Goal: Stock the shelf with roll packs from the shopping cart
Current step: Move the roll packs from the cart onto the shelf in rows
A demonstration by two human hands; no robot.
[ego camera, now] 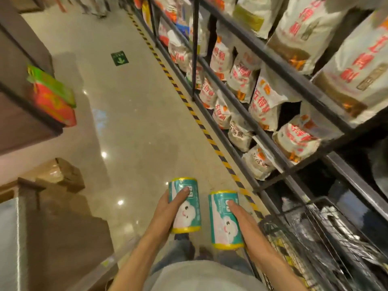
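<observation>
While each teal, yellow-ended cylindrical roll pack sits in a palm over the aisle floor, left hand [168, 206] grasps one pack [184, 204], right hand [241, 219] the other [224, 219]. Wire shopping cart [315, 238] just right. Risk: slick wrap, one-handed holds; either could slip on reaching for the dark metal shelf [273, 59].

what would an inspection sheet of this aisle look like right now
surface: glossy tiled floor, striped hazard tape along the shelf base
job's things: two teal roll packs, left roll pack and right roll pack, carried clear of the wire shopping cart
clutter: cardboard boxes at lower left
grippers: left hand grips one pack, right hand grips the other, fingers on top
cables: nothing seen
surroundings: dark shelf rack full of white bags
</observation>
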